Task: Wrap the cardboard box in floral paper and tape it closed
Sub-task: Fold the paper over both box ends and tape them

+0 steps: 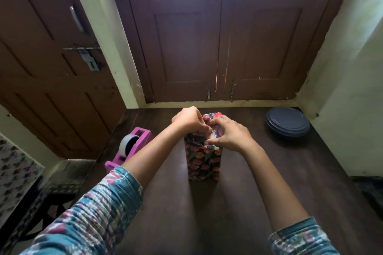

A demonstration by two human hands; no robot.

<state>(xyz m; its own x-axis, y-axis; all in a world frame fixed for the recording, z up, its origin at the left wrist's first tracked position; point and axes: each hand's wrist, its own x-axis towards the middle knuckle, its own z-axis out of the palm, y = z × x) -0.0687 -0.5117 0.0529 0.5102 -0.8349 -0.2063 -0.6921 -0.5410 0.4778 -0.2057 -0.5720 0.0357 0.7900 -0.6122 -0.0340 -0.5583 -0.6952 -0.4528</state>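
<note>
A tall box wrapped in dark floral paper (204, 163) stands upright on the dark wooden table (259, 182), near its middle. Both hands are at the box's top end, where the paper is folded in. My left hand (189, 119) comes over the top from the left and its curled fingers pinch the folded paper. My right hand (229, 133) holds the top from the right, thumb and fingers pinching the paper at the front edge. A shiny patch shows between the fingers; I cannot tell if it is tape. The cardboard itself is hidden by the paper.
A pink tape dispenser (129, 147) with a grey roll sits at the table's left edge, close to my left forearm. A dark round lidded container (288, 123) lies at the back right. Brown doors and a wall stand right behind the table.
</note>
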